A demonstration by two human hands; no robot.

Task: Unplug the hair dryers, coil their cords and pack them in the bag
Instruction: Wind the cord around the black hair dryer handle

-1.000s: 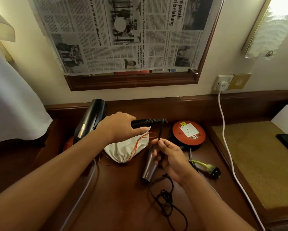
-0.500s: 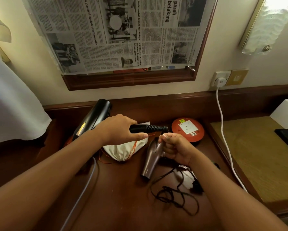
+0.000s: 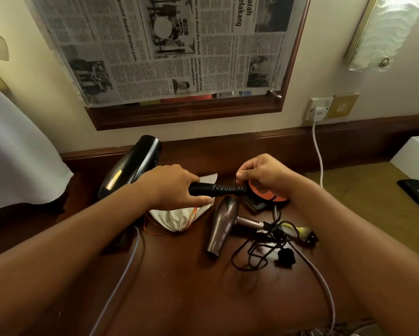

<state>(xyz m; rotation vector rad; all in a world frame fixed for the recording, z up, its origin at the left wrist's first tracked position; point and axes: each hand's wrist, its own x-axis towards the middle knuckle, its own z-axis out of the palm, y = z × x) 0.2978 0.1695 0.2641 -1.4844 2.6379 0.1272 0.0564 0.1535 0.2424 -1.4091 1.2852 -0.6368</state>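
A: Hands first, what were they doing in the head view?

B: The left hand (image 3: 172, 185) was wrapped round the handle of the black hair dryer (image 3: 131, 166), holding it above the white drawstring bag (image 3: 179, 219). The right hand (image 3: 264, 175) pinched that dryer's thin black cord (image 3: 236, 180) between thumb and fingertips, just past the ribbed end of the handle.

A: And the other dryer?

B: The brown hair dryer (image 3: 221, 226) lay on the dark wooden worktop (image 3: 191, 287), just right of the bag, nozzle pointing toward the person. Its black cord (image 3: 252, 255) sprawled loose beside it, with a black plug (image 3: 286, 257) at the end.

A: Anything else there?

B: An orange extension reel (image 3: 259, 190) sat partly hidden behind the right hand. A white cable (image 3: 317, 146) ran down from a wall socket (image 3: 320, 110), and a newspaper (image 3: 167, 44) covered the framed mirror above. A grey cable (image 3: 121, 280) crossed the worktop under the left arm.
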